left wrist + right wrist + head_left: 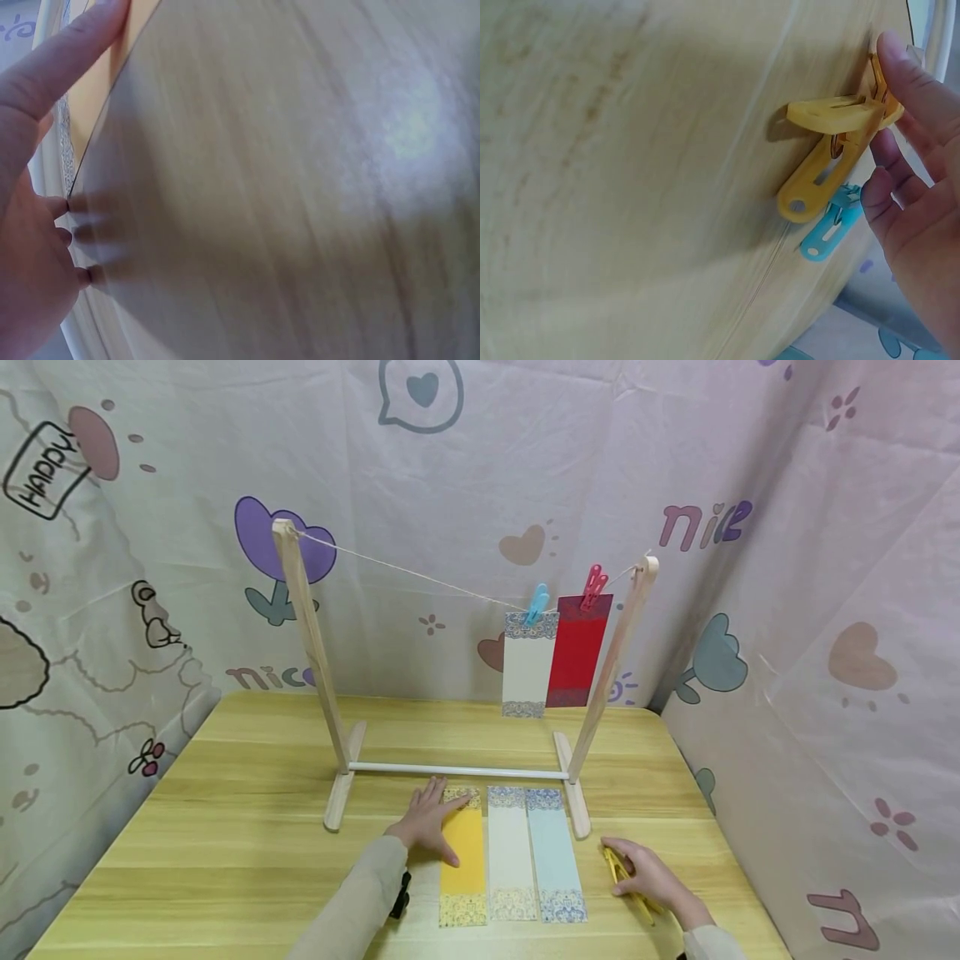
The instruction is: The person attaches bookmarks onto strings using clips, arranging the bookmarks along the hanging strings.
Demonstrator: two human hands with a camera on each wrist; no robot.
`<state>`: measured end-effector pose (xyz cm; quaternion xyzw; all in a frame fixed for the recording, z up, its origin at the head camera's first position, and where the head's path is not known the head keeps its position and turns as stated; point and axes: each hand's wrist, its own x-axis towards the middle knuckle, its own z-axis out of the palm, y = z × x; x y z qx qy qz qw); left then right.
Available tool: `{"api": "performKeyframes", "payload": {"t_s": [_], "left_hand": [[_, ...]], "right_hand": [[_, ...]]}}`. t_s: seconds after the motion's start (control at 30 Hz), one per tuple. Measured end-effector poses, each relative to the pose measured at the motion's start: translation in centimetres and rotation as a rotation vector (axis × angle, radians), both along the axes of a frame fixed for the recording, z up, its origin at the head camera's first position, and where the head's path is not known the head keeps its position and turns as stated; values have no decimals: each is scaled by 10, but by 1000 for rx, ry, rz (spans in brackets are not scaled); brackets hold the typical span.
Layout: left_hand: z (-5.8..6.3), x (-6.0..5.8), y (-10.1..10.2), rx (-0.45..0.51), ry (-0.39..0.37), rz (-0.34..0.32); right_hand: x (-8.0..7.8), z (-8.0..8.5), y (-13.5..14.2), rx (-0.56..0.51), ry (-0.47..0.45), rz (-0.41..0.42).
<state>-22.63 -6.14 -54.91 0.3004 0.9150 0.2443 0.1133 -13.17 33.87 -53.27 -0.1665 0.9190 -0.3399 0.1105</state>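
In the head view my left hand (429, 821) lies with spread fingers over the left side of a yellow paper strip (467, 852) with patterned ends. Its thumb and index finger reach onto the paper; the left wrist view shows the thumb at the strip's edge. My right hand (651, 878) pinches a yellow clothespin (832, 161) by its jaw end, between thumb and fingers, close over the tabletop. A blue clothespin (830, 231) lies just beside those fingers. Right of the yellow strip lie a cream strip (512, 856) and a light blue strip (556, 856).
A wooden stand (311, 635) with a string (405, 573) rises behind the strips. On the string, a light blue clothespin (537, 605) holds a white strip (525, 668) and a red clothespin (594, 587) holds a red strip (576, 656). A white crossbar (457, 770) joins the posts.
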Motion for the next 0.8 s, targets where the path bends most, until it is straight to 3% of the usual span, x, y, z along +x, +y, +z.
{"api": "performKeyframes", "payload": {"t_s": [0.5, 0.8], "left_hand": [[9, 0, 2, 10, 18, -19], [10, -1, 3, -1, 38, -31]], "right_hand": [[-2, -3, -3, -3, -9, -9], [-1, -3, -8, 50, 12, -64]]}}
